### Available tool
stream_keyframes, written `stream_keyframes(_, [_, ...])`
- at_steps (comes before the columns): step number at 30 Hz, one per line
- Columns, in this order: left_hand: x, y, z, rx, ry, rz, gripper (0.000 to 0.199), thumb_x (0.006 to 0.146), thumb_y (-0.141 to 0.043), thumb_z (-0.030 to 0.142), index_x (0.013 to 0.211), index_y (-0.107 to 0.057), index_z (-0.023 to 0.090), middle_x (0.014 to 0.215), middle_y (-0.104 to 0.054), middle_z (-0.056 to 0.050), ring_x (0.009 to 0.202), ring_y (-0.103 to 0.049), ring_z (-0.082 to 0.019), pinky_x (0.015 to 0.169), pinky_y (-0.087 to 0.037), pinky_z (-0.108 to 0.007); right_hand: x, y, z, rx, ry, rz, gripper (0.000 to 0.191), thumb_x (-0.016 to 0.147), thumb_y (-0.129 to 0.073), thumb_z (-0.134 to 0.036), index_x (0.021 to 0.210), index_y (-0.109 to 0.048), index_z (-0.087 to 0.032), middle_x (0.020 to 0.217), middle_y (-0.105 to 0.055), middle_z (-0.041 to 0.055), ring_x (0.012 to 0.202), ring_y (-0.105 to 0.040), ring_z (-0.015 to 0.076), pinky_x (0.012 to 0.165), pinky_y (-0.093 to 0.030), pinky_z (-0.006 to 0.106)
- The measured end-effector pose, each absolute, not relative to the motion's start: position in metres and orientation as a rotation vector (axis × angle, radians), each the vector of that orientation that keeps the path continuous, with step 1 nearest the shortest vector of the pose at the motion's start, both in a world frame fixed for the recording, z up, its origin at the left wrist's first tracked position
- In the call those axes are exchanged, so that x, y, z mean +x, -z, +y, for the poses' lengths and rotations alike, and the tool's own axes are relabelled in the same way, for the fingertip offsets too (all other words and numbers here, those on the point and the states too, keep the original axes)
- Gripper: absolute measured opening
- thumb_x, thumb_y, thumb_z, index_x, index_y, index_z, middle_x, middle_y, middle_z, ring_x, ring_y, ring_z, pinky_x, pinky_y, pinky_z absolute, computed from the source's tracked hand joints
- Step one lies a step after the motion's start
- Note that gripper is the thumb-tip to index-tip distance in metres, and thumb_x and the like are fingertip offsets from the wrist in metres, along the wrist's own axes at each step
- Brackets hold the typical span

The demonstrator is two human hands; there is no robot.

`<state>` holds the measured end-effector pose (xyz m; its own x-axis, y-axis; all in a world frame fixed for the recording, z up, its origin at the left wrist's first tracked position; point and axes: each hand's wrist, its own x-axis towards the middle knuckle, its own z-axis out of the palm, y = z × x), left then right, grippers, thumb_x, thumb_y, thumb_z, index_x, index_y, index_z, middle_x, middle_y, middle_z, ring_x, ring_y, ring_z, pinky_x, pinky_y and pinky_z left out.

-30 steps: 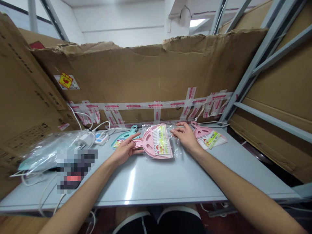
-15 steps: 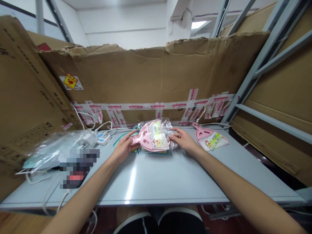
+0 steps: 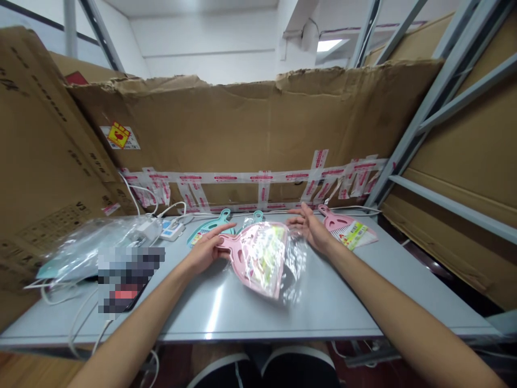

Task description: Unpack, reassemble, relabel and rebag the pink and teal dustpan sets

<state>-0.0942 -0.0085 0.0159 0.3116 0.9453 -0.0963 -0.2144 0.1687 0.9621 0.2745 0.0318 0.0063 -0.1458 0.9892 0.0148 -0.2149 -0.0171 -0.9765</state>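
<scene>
My left hand [image 3: 204, 253] rests at the end of the handle of a pink plastic dustpan with white bristles [image 3: 258, 264], which is sealed in a clear plastic bag and lies tilted on the grey table [image 3: 323, 318]. Glare on the bag hides most of its label. My right hand [image 3: 311, 229] is open, fingers spread, just beyond the bag's upper right corner. Two teal dustpans [image 3: 208, 233] lie behind my left hand, the second [image 3: 255, 220] partly hidden by the bagged one. Another bagged pink dustpan [image 3: 345, 229] lies to the right of my right hand.
At the left lie a clear bag with a teal item [image 3: 92, 248], a pixelated, unreadable object [image 3: 129, 280], a white power strip [image 3: 172, 230] and white cables. Taped cardboard [image 3: 250, 129] stands behind the table, and a metal shelf frame [image 3: 424, 108] stands at the right.
The bagged pink dustpan has turned and slid toward me, its wide end swinging down. My right hand has left it and opened, and the second teal dustpan now shows.
</scene>
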Motion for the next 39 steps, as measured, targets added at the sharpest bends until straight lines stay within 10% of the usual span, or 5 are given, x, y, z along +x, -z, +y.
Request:
stream_keyframes(4, [-0.088,-0.015,-0.016,1.124,-0.844,0.88,0.062,0.086,-0.072,0.016,0.147,-0.076,0.022,0.12,-0.084,-0.013,0.079,-0.079,-0.019,0.067,-0.066,-0.028,0.262,-0.012,0.01,-0.898,-1.63,-1.384,0.066,0.086,-0.086,-0.074,0.127,-0.075,-0.023,0.108,-0.084,0.0112,0.095,-0.08,0.0254,0.083,-0.064,0.036])
stream_keyframes(18, [-0.094,-0.003,-0.008,1.252,-0.717,0.644,0.074,0.088,-0.079,0.026,0.161,-0.065,0.032,0.164,-0.064,-0.016,0.123,-0.078,-0.036,0.083,-0.068,-0.038,0.267,-0.017,0.005,-0.889,-1.637,-1.642,0.075,0.08,-0.1,-0.051,0.143,-0.073,-0.021,0.083,-0.078,-0.0002,0.072,-0.071,0.0173,0.067,-0.054,0.027])
stream_keyframes(28, [-0.096,-0.012,-0.005,1.369,-1.085,0.822,0.051,0.096,-0.076,0.051,0.136,-0.081,0.02,0.139,-0.078,-0.02,0.125,-0.075,-0.039,0.097,-0.063,-0.046,0.299,-0.021,0.024,-1.014,-1.448,-1.513,0.068,0.074,-0.102,-0.045,0.134,-0.08,-0.021,0.084,-0.081,0.0038,0.075,-0.075,0.0225,0.068,-0.06,0.033])
stream_keyframes(33, [-0.092,-0.014,-0.015,2.067,-0.974,0.974,0.037,0.093,-0.087,0.039,0.128,-0.087,0.029,0.144,-0.077,-0.013,0.152,-0.056,-0.042,0.135,-0.035,-0.056,0.344,-0.024,0.047,-1.226,-1.171,-1.333,0.066,0.077,-0.098,-0.041,0.136,-0.078,-0.02,0.102,-0.085,0.0109,0.087,-0.079,0.0265,0.074,-0.062,0.035])
stream_keyframes(39, [-0.088,-0.004,-0.011,2.218,-0.833,0.912,0.048,0.088,-0.093,0.037,0.135,-0.085,0.032,0.154,-0.071,-0.013,0.169,-0.031,-0.048,0.139,-0.019,-0.069,0.377,-0.021,0.053,-1.561,-0.827,-1.493,0.067,0.083,-0.089,-0.038,0.143,-0.074,-0.014,0.118,-0.085,0.0184,0.097,-0.079,0.0312,0.085,-0.062,0.038])
